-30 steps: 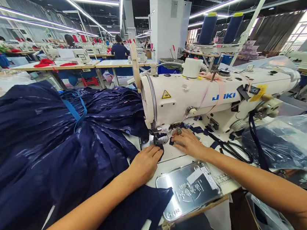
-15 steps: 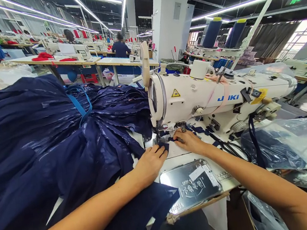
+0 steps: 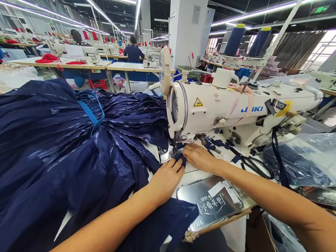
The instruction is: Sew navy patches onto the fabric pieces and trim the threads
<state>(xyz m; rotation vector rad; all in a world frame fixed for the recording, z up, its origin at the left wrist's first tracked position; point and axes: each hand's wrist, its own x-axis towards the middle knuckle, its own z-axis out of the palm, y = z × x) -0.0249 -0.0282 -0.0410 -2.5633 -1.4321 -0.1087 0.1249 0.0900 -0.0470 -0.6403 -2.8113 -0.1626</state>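
Lies at five o'clock from presser foot (image 3: 175,149): small navy cloth (image 3: 180,159), under fingers of left hand (image 3: 166,179), against curled right hand (image 3: 199,157); cannot tell either grip. Probably light, limp; hold by edges.

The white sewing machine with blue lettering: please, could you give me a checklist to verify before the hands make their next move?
1. Left hand on the small dark navy cloth piece: ok, fingers on it.
2. Right hand at this piece: ok, fingertips by its right edge.
3. Fingers clear of the needle: cannot tell, too small to see.
4. Black-handled scissors out of both hands: ok.
5. Worktop free of small navy fabric scraps: not ok, several lie behind the right hand.
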